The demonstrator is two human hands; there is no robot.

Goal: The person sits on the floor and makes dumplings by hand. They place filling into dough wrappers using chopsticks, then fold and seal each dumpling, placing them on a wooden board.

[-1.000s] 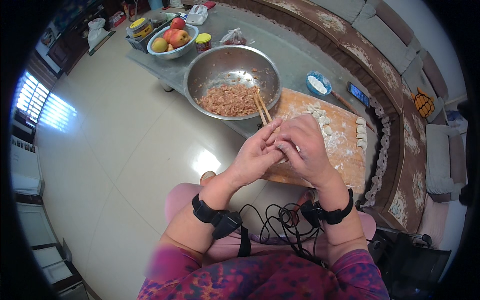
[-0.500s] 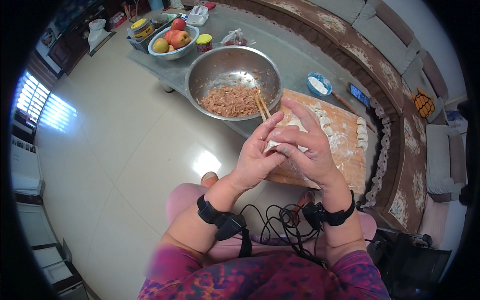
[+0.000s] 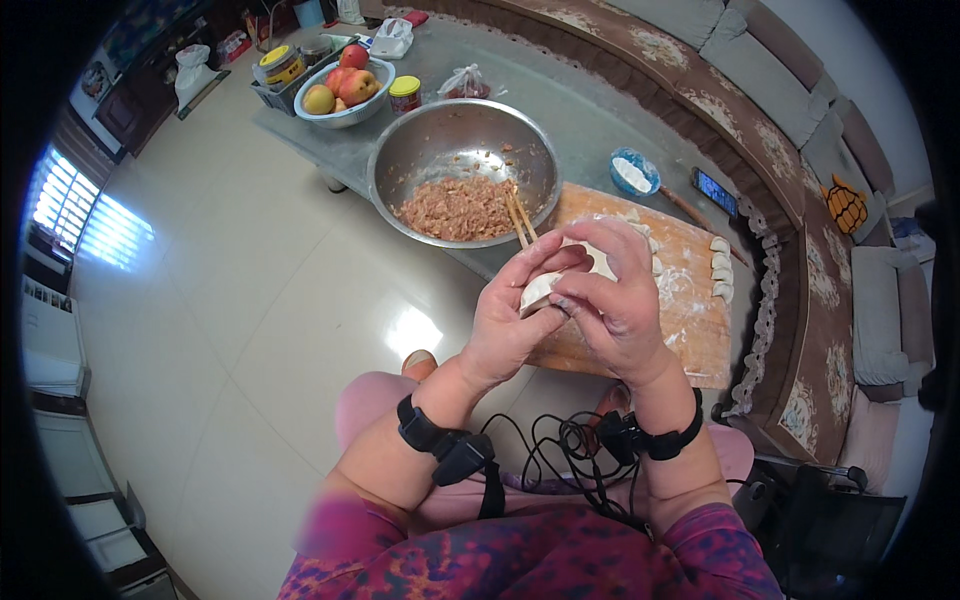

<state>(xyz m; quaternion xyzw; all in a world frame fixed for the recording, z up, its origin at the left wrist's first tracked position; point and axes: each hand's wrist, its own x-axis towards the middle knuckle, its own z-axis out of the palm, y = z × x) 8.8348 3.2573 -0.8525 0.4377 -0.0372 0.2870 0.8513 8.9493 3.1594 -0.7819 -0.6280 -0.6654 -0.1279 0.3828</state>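
Note:
A white dumpling [image 3: 538,294] is held between my two hands over the near left edge of a floured wooden board [image 3: 690,335]. My left hand [image 3: 505,320] cups it from the left, thumb along its near side. The fingers of my right hand [image 3: 620,295] pinch its edge from the right. Just beyond my hands stands a wide steel bowl [image 3: 400,135] of minced meat filling [image 3: 455,208], with a pair of chopsticks [image 3: 520,215] leaning in it. Finished dumplings [image 3: 721,268] line the board's right side. Dough pieces behind my right hand are partly hidden.
On the glass table [image 3: 560,95] are a blue bowl of flour [image 3: 634,173], a rolling pin [image 3: 690,210], a phone [image 3: 715,192], a fruit basket [image 3: 350,115], a red jar [image 3: 404,95] and a tied plastic bag [image 3: 465,84]. Black cables [image 3: 560,445] hang between my forearms.
My hands have tilted and my right fingers have shifted along the wrapper's edge, so more of the white dumpling shows. The view has moved slightly.

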